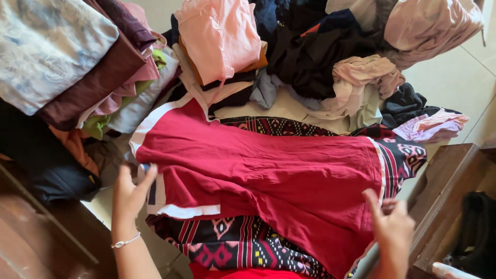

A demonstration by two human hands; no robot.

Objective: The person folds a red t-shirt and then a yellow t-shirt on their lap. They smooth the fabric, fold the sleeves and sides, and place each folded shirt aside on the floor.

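Holding: left hand (132,192) pinches the red garment (268,178) at its white-trimmed edge, lower left of frame.
Right hand (391,227): grips the same garment's edge, lower right.
Beneath: patterned cloth (243,243).

A garment (268,175) lies spread on a patterned cloth (243,243) on the floor (454,82). Folded stacks (72,57) sit left behind it, a loose clothes heap (320,57) behind, a wooden bench (449,186) right.
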